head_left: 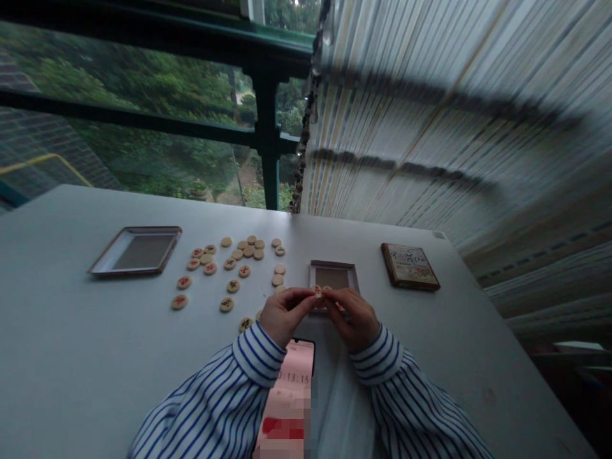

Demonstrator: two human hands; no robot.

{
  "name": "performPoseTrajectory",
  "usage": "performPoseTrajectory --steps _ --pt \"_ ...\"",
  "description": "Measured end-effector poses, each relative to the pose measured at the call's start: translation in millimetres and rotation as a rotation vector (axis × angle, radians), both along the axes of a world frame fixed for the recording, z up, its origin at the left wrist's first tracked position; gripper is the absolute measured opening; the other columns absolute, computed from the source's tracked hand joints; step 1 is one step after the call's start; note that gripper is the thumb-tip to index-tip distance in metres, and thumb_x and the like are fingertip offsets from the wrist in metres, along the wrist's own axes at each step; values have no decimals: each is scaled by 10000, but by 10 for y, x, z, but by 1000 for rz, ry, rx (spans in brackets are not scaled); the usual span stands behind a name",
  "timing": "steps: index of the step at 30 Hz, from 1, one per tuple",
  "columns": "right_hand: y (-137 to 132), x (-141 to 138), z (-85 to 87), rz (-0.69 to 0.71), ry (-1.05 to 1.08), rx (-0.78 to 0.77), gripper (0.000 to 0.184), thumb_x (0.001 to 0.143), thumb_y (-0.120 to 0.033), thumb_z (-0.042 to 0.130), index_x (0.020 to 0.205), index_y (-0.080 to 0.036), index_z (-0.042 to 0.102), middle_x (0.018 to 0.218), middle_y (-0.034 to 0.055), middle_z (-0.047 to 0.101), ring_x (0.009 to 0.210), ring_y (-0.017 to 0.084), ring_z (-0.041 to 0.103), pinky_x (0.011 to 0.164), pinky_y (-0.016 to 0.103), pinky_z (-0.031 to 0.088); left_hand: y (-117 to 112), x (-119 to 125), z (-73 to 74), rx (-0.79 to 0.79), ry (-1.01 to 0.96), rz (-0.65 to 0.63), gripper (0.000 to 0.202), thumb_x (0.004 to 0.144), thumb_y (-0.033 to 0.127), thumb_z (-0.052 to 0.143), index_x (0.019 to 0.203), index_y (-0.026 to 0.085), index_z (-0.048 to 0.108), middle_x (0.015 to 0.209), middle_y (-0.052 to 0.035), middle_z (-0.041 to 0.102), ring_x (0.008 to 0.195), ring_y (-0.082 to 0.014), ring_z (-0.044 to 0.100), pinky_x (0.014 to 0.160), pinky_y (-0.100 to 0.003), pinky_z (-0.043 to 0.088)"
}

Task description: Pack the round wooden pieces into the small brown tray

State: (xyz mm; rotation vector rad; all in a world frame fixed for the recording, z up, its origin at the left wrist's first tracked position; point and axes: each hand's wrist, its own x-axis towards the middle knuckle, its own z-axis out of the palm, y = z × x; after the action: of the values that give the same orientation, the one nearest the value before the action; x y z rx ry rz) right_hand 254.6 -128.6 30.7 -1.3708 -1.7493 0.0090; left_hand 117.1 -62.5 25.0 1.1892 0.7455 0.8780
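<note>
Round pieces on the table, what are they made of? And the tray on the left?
The round pieces look like pale wood, smooth and matt, with red or black marks; light plastic is possible. The tray looks like cardboard or thin wood: white inside, brown rim.

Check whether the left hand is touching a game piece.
Touching. The head view shows the left hand pinching a round piece between its fingertips, with no gap, in front of the small tray.

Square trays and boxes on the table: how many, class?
3: an open tray at the left beside the round pieces, a smaller open tray in the middle, partly behind the right hand, and a patterned box at the right. None seems hidden.
</note>
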Motion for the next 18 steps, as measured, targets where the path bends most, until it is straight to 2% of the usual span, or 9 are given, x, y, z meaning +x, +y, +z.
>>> performPoseTrajectory --steps 8,18 --pt "11 -7 50 -9 10 -9 234 771 -125 508 987 -196 563 864 57 649 784 154 584 690 305 491 10 -9 16 -25 -9 5 235 613 300 681 765 122 665 747 -69 697 688 -170 643 672 -279 529" --pt "16 -11 23 -11 -25 17 294 740 -156 555 1033 -187 553 917 78 630 847 168 569 728 329 489 19 -19 11 -111 -30 -22 274 612 292 681 814 108 660 743 -66 696 663 -167 648 636 -263 542"
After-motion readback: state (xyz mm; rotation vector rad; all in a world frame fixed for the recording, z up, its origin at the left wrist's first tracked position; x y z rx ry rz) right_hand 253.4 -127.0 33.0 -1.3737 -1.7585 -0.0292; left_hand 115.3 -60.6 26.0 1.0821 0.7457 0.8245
